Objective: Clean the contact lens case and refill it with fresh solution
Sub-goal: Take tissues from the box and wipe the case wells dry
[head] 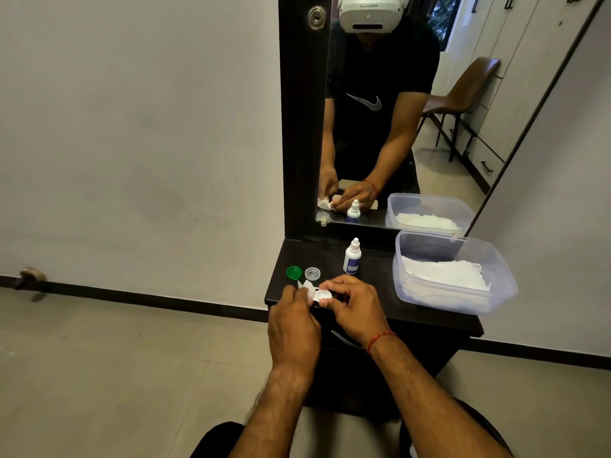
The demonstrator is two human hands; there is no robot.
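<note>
The cleaning step looks under way and the refill not yet begun. The lens case (322, 295) is held up just over the front left corner of the bench (380, 285), pinched at its right end by the right hand (355, 309), whose fingers (337, 283) and thumb are curled round it. The left hand (294, 322) has its fingers (291, 294) closed on a small wad of tissue (305, 285) pressed against the left well; I cannot tell how dry or clean the wells are. Both caps are off: the green cap (293, 272) and the clear cap (312, 273) lie side by side just behind the hands, close to the bench's left edge. The bottle (352, 256) of solution stands upright and capped further back, near the mirror (380, 110), so filling both wells and screwing the caps on appear to be left. Room is tight: the tub (496, 259) of tissues fills the right half of the bench, leaving a bare strip between it and the hands. The case hangs over the front edge, so a slip would likely send it to the floor (132, 358).
</note>
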